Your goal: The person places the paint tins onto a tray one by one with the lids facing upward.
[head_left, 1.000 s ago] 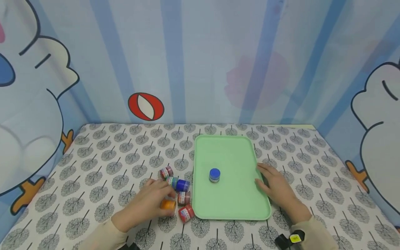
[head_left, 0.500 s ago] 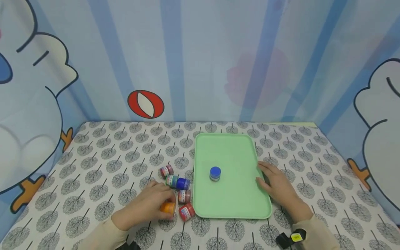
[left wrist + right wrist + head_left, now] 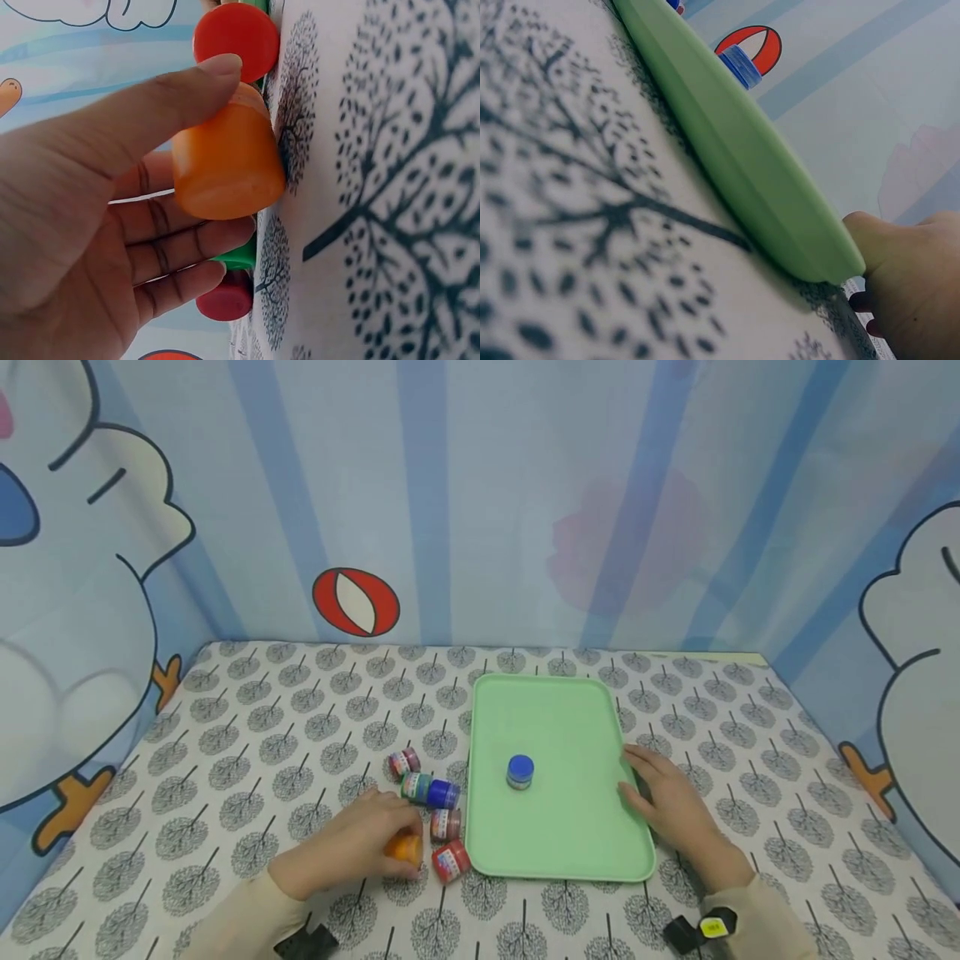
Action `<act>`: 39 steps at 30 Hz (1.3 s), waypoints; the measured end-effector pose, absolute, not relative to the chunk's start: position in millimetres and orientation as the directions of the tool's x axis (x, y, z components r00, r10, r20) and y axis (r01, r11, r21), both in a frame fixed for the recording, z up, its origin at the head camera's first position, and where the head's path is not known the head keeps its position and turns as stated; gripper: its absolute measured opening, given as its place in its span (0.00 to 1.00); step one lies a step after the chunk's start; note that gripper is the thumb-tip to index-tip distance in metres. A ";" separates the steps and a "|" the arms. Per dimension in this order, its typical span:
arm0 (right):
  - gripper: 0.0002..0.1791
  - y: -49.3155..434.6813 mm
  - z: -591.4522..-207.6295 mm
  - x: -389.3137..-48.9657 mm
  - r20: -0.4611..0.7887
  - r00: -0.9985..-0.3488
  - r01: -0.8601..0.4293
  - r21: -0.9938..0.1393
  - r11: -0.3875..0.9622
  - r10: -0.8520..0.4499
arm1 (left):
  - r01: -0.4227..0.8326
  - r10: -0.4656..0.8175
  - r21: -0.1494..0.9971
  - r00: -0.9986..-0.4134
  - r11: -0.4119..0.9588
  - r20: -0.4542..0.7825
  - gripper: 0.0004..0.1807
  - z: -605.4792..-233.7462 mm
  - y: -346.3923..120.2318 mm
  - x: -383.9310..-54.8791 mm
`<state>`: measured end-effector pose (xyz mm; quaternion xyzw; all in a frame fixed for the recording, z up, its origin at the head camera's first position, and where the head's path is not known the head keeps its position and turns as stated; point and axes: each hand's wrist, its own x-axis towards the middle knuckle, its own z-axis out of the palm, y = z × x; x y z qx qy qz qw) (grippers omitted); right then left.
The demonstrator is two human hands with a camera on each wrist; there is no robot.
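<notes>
My left hand (image 3: 360,843) holds a small orange paint jar (image 3: 406,851) just above or on the cloth; I cannot tell which. In the left wrist view the thumb (image 3: 187,94) lies over the orange jar (image 3: 229,165), with fingers behind it. Beside it are a red jar (image 3: 452,862), a brownish-red jar (image 3: 446,825), a blue jar (image 3: 442,794), a green-blue jar (image 3: 416,787) and a dark red jar (image 3: 403,763). My right hand (image 3: 671,797) rests against the right rim of a green tray (image 3: 555,852), fingers relaxed. A blue-lidded jar (image 3: 520,772) stands upright on the tray.
A tree-patterned cloth (image 3: 262,777) covers the table. Behind it hangs a blue striped curtain (image 3: 495,510) with printed cartoon figures. The loose jars lie close together along the tray's left side.
The head view has tilted slightly down, so everything sits a little higher. The left hand keeps hold of the orange jar, and the right hand stays at the tray's rim.
</notes>
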<state>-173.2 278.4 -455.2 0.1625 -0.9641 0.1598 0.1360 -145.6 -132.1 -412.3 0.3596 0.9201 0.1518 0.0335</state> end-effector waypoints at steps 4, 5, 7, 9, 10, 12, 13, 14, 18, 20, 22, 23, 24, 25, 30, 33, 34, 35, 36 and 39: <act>0.28 280.0 -456.2 -173.4 0.326 -0.907 -0.359 -0.263 0.896 -0.268 | 0.648 0.676 0.326 -0.736 0.688 0.039 0.18 -410.4 -133.0 -147.4; 0.28 280.1 -456.3 -173.4 0.331 -0.904 -0.362 -0.262 0.895 -0.269 | 0.650 0.678 0.328 -0.734 0.685 0.040 0.18 -409.8 -133.3 -147.9; 0.28 279.9 -456.1 -173.5 0.335 -0.902 -0.366 -0.265 0.892 -0.271 | 0.651 0.679 0.333 -0.733 0.683 0.042 0.17 -408.5 -134.1 -148.4; 0.28 279.3 -456.0 -173.6 0.332 -0.903 -0.368 -0.266 0.891 -0.274 | 0.651 0.679 0.337 -0.733 0.680 0.046 0.17 -407.2 -134.9 -148.0; 0.28 279.0 -456.0 -173.7 0.329 -0.903 -0.368 -0.267 0.891 -0.275 | 0.650 0.678 0.343 -0.734 0.678 0.050 0.16 -406.5 -135.2 -147.5; 0.28 278.7 -456.1 -173.7 0.321 -0.908 -0.361 -0.273 0.892 -0.269 | 0.653 0.679 0.353 -0.732 0.671 0.063 0.16 -404.9 -135.0 -146.9; 0.28 278.7 -456.4 -173.8 0.319 -0.910 -0.357 -0.273 0.893 -0.267 | 0.653 0.678 0.361 -0.731 0.666 0.073 0.15 -404.1 -134.5 -146.4; 0.28 278.7 -456.6 -174.0 0.318 -0.910 -0.355 -0.273 0.894 -0.265 | 0.653 0.676 0.367 -0.733 0.663 0.083 0.16 -403.3 -134.1 -145.8; 0.28 278.8 -457.7 -174.8 0.324 -0.908 -0.357 -0.273 0.893 -0.265 | 0.655 0.662 0.389 -0.737 0.648 0.138 0.17 -402.4 -130.2 -143.4; 0.27 278.9 -458.0 -174.9 0.329 -0.906 -0.360 -0.274 0.892 -0.265 | 0.665 0.660 0.390 -0.732 0.636 0.172 0.18 -403.1 -127.5 -142.4; 0.27 279.0 -458.3 -174.9 0.334 -0.905 -0.362 -0.273 0.891 -0.265 | 0.681 0.661 0.387 -0.721 0.621 0.207 0.18 -404.6 -124.7 -141.4; 0.27 279.0 -458.3 -174.8 0.336 -0.904 -0.362 -0.272 0.892 -0.265 | 0.689 0.663 0.386 -0.715 0.613 0.224 0.18 -405.3 -123.6 -141.0; 0.27 279.0 -458.3 -174.8 0.337 -0.904 -0.362 -0.271 0.892 -0.264 | 0.697 0.664 0.382 -0.708 0.606 0.239 0.18 -406.3 -122.7 -140.7; 0.27 279.0 -458.2 -174.7 0.339 -0.903 -0.362 -0.271 0.892 -0.264 | 0.704 0.665 0.379 -0.703 0.600 0.252 0.18 -407.1 -121.9 -140.4; 0.27 278.4 -458.2 -174.5 0.335 -0.906 -0.358 -0.276 0.892 -0.260 | 0.736 0.666 0.374 -0.674 0.564 0.320 0.20 -410.6 -119.0 -140.4; 0.27 278.4 -457.1 -174.6 0.325 -0.910 -0.352 -0.280 0.893 -0.257 | 0.756 0.668 0.383 -0.651 0.531 0.360 0.21 -412.0 -117.6 -140.7; 0.27 278.4 -456.7 -174.6 0.322 -0.911 -0.352 -0.282 0.893 -0.257 | 0.762 0.668 0.384 -0.645 0.521 0.371 0.21 -412.3 -117.2 -140.6; 0.27 278.4 -456.2 -174.4 0.320 -0.912 -0.352 -0.284 0.892 -0.257 | 0.766 0.669 0.387 -0.640 0.514 0.379 0.21 -412.5 -116.9 -140.5; 0.27 278.4 -455.8 -174.3 0.318 -0.912 -0.351 -0.286 0.892 -0.258 | 0.769 0.669 0.389 -0.636 0.507 0.385 0.20 -412.6 -116.4 -140.4; 0.27 278.3 -455.3 -173.9 0.320 -0.911 -0.355 -0.286 0.890 -0.261 | 0.774 0.665 0.386 -0.631 0.502 0.400 0.20 -412.2 -115.0 -140.5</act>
